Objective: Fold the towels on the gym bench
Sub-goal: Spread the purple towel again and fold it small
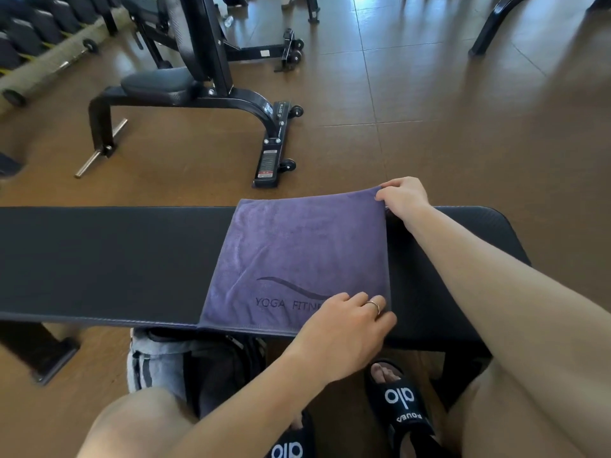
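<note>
Towel: my purple towel point(297, 256) lies flat across the black tabletop point(109, 259) at centre frame, its printed near edge hanging just over the front lip.

Handling: soft, light terry — I judge it limp, holding no shape of its own and likely to slide on the smooth padding unless one edge is pinned. It already looks doubled, so its right edge is thicker.

Where to hold: the corners and the right-hand edge; pinching two corners together should carry the whole edge over cleanly.

Right hand: my right hand point(401, 196), at upper right of the towel, has its fingers curled over the far right corner and pinches it, with that corner lifted slightly off the tabletop. The forearm reaches in long from the lower right of the frame.

Left hand: my left hand point(350, 322) lies palm down on the near right corner, fingers straight and close together, covering the end of the printed lettering — pressing, not gripping. The arm crosses up from the lower left.

Surroundings: a black bag point(215, 365) under the tabletop, and an adjustable bench point(185, 90) on the brown floor at upper left.
</note>
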A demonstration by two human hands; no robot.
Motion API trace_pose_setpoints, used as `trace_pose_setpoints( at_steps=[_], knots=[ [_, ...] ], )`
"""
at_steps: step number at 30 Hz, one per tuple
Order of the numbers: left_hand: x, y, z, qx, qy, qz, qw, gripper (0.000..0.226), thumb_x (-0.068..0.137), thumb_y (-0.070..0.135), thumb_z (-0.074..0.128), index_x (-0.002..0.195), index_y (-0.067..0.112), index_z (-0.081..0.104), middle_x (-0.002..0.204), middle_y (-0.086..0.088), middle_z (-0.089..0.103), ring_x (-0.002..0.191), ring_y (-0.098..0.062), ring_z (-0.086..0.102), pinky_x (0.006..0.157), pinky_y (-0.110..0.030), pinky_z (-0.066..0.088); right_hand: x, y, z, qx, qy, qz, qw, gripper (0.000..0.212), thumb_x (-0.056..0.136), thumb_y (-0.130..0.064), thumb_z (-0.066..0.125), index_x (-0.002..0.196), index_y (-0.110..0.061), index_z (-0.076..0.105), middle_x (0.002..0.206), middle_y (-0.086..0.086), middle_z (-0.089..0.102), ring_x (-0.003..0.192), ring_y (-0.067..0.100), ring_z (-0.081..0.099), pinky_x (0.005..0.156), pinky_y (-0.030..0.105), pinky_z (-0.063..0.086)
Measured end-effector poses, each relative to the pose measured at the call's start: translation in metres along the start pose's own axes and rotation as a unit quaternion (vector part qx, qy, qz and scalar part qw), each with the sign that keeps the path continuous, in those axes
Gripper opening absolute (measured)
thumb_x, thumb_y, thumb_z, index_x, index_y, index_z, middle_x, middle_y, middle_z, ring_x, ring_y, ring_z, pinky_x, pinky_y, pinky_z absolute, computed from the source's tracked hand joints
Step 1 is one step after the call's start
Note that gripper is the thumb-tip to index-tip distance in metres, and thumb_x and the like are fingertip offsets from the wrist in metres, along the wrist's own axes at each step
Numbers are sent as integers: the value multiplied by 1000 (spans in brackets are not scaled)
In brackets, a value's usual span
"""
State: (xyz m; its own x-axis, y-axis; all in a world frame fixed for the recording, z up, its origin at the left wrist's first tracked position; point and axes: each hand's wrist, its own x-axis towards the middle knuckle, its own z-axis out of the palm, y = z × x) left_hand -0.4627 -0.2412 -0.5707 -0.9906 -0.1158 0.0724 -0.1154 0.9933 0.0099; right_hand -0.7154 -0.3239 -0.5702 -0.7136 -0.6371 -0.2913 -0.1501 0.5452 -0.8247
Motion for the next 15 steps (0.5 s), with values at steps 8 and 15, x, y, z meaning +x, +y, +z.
trace_pose_setpoints(
  at_steps=[8,15],
  knots=[
    [-32,15,-25,-198,92,-176,960,12,106,32,42,95,27,46,82,14,51,64,-8,51,56,-9,25,-18,-4,-20,-104,27,-60,992,20,79,-14,60,92,-15,75,89,3,71,84,22,65,84,36,56],
    [-92,-12,-67,-381,187,-365,829,23,106,21,47,83,21,47,69,1,59,65,-18,60,65,-40,52,-37,-44,-5,4,19,-100,995,27,74,-5,57,97,-14,69,70,6,68,39,11,58,45,18,48]
  ],
)
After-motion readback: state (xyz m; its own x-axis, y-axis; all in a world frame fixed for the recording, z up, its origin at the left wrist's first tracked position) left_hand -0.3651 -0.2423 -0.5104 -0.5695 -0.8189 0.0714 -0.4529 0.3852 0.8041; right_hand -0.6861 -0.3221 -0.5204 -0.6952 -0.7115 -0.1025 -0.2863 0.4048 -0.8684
